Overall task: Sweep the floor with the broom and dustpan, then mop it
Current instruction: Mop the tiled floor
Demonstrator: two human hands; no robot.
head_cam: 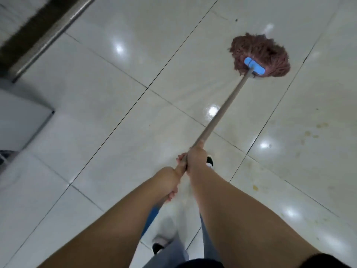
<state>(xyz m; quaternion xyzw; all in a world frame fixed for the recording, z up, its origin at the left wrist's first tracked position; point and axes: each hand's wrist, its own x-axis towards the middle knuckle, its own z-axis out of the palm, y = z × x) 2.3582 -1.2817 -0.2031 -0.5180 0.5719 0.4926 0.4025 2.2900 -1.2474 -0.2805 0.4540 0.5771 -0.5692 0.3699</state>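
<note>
Both hands, left hand (170,182) and right hand (196,157), grip the grey mop pole (222,115); reddish string mop head (259,55) lies on glossy white tiled floor (108,113). Steer it right, over yellowish stains (311,132), keeping strings flat.

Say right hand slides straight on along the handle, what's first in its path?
Bare handle ahead of the right hand, then likely the blue clamp on the mop head.

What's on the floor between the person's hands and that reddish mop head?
In the head view, only the mop's pale handle spans from the right hand to the mop head; under it are bare glossy floor tiles with dark grout lines.
</note>
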